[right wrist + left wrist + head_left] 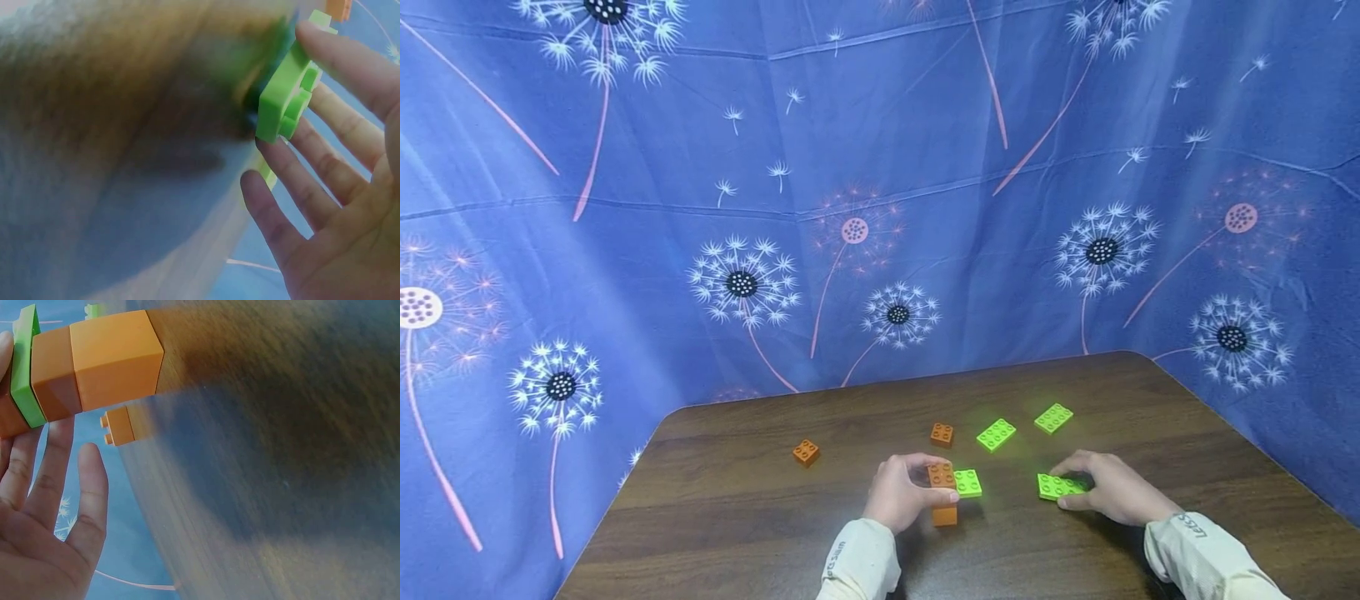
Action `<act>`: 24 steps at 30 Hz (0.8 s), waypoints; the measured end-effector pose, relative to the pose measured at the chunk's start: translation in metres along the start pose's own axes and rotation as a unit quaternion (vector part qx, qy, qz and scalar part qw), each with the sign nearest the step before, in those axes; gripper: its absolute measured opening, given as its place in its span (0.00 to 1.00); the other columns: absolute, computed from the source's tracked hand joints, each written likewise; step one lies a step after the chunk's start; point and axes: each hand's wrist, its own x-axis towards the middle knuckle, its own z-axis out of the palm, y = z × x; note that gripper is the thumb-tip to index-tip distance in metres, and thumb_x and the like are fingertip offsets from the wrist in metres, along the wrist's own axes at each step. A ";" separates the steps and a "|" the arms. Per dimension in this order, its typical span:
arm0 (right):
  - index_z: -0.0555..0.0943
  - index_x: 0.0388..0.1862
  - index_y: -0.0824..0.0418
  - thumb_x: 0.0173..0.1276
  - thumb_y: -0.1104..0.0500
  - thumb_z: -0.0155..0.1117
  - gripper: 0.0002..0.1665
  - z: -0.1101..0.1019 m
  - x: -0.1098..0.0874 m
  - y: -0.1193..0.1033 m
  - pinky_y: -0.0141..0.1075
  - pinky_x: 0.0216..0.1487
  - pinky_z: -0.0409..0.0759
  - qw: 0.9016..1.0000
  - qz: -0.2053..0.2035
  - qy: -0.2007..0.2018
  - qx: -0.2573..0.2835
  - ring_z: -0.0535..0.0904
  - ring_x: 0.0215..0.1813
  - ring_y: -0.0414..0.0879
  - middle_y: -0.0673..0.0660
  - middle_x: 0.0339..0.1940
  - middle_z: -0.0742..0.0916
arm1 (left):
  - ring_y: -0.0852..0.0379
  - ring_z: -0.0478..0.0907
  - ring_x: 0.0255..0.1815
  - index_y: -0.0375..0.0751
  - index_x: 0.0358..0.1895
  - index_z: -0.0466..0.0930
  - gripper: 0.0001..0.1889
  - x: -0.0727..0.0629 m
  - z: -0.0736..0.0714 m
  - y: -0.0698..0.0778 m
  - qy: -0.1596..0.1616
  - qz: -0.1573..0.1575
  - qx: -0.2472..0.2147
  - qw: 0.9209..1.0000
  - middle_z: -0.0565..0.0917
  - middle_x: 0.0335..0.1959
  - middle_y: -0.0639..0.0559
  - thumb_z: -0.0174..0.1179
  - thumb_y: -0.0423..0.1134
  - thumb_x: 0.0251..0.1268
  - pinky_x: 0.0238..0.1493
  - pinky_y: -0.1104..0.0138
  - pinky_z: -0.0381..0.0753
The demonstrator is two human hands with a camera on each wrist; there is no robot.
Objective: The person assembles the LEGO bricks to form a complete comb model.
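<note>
My left hand point(901, 493) holds a stack of orange building bricks point(943, 475) upright between thumb and fingers. A flat green brick point(968, 483) is sandwiched in this stack and juts out to the right. The left wrist view shows the stack's lowest orange brick point(115, 359) below the fingers. To the right, my right hand point(1108, 487) pinches another flat green brick point(1054, 487) by its long edges, studs up. From the right wrist, this green brick point(284, 94) appears at or just above the tabletop; the exact gap is unclear.
On the wooden table point(722, 517), a small orange brick point(806, 452) lies at left and another orange brick point(942, 434) behind the stack. Two flat green bricks, one nearer point(996, 435) and one farther right point(1053, 418), lie behind the hands. A blue patterned cloth point(880, 167) hangs beyond.
</note>
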 end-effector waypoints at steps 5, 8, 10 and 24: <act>0.87 0.46 0.56 0.55 0.48 0.80 0.22 -0.003 0.001 -0.008 0.50 0.48 0.82 1.000 -0.027 0.003 0.000 0.84 0.48 0.55 0.53 0.44 0.89 | 0.61 0.83 0.36 0.51 0.44 0.90 0.20 0.000 0.000 -0.001 -0.002 -0.009 -0.004 1.000 0.89 0.35 0.57 0.82 0.38 0.44 0.44 0.58 0.82; 0.87 0.48 0.58 0.58 0.49 0.79 0.22 -0.006 0.004 -0.016 0.48 0.47 0.82 0.999 -0.041 0.002 0.012 0.85 0.47 0.53 0.53 0.45 0.89 | 0.61 0.84 0.37 0.51 0.44 0.90 0.20 0.000 0.000 -0.002 0.000 -0.008 -0.005 1.000 0.89 0.35 0.57 0.82 0.38 0.44 0.44 0.57 0.82; 0.86 0.50 0.58 0.59 0.50 0.77 0.22 -0.007 0.006 -0.023 0.49 0.49 0.82 0.999 -0.046 -0.002 0.018 0.85 0.49 0.54 0.53 0.47 0.89 | 0.61 0.84 0.37 0.51 0.44 0.90 0.20 0.000 0.001 -0.002 0.000 -0.008 -0.005 1.000 0.89 0.36 0.57 0.82 0.39 0.44 0.44 0.57 0.82; 0.86 0.53 0.59 0.62 0.53 0.76 0.21 -0.019 0.022 -0.063 0.47 0.51 0.83 0.994 -0.103 0.022 0.011 0.85 0.51 0.48 0.51 0.48 0.89 | 0.62 0.83 0.37 0.52 0.43 0.90 0.19 0.000 0.001 -0.003 -0.001 -0.003 -0.008 1.000 0.89 0.35 0.59 0.82 0.39 0.44 0.44 0.58 0.81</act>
